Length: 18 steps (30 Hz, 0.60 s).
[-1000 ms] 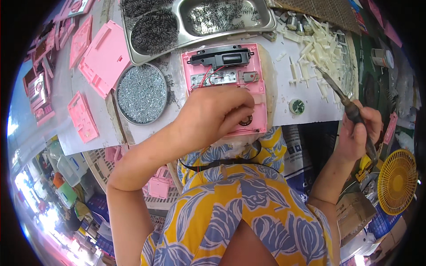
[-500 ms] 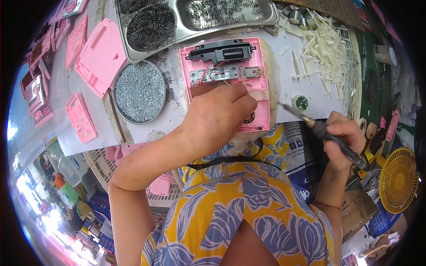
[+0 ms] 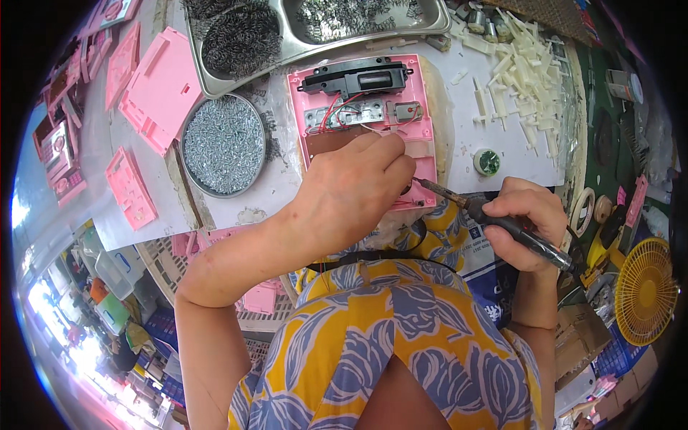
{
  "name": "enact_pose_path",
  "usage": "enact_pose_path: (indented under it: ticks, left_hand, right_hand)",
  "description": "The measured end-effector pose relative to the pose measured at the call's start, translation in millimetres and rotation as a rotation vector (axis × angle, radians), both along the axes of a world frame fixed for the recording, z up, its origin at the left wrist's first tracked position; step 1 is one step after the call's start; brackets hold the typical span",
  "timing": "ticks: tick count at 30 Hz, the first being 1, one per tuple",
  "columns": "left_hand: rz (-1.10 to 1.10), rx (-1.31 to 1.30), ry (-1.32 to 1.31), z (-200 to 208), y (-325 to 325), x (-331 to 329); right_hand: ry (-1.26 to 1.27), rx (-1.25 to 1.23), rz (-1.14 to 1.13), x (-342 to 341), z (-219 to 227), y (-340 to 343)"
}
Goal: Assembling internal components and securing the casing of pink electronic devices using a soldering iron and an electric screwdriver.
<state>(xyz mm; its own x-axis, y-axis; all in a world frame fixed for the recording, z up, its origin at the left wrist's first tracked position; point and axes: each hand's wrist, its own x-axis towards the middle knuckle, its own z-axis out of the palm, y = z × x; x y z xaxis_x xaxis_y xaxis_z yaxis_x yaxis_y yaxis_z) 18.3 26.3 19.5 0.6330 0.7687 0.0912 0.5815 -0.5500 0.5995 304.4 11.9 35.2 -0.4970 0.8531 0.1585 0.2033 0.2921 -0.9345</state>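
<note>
At the middle of the white surface (image 3: 494, 122) lies an open pink plastic housing (image 3: 362, 107), its inside facing up, with a black part across its top edge, red and white wires below that, and a brown board under the wires. Over its lower half rests the left hand (image 3: 351, 190), palm down, forearm running in from the lower left with the elbow bent sharply; its fingers (image 3: 390, 154) are curled together and pinched at the tips, pressing onto the housing near its right side, though what they grip cannot be made out. From the right comes the right hand (image 3: 523, 222), closed around the dark handle of a soldering iron (image 3: 494, 218), wrist bent, the forearm rising from below. The iron slants up and to the left, its metal tip reaching the lower right corner of the housing just beside the left fingertips.

Left of the housing sits a round tin of small screws (image 3: 223, 143), and above it a steel tray (image 3: 315, 29) with two compartments of dark metal bits. Loose pink panels (image 3: 154, 89) lie further left. White plastic pieces (image 3: 527, 72) are heaped at the upper right, a small round green-topped object (image 3: 486, 162) stands just right of the housing, and a yellow fan (image 3: 645, 290) sits at the far right.
</note>
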Motion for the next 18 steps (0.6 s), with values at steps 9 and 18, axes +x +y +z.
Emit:
enact_pose_path:
  ticks: [9,18]
  left_hand:
    - [-0.012,0.017,0.018,-2.6,-1.5,0.5]
    - [-0.024,0.023,0.032,-2.5,-1.4,0.5]
  right_hand:
    - [-0.027,-0.005,-0.001,-3.4,1.2,1.3]
    - [-0.034,-0.028,-0.045,4.1,8.3,-0.3]
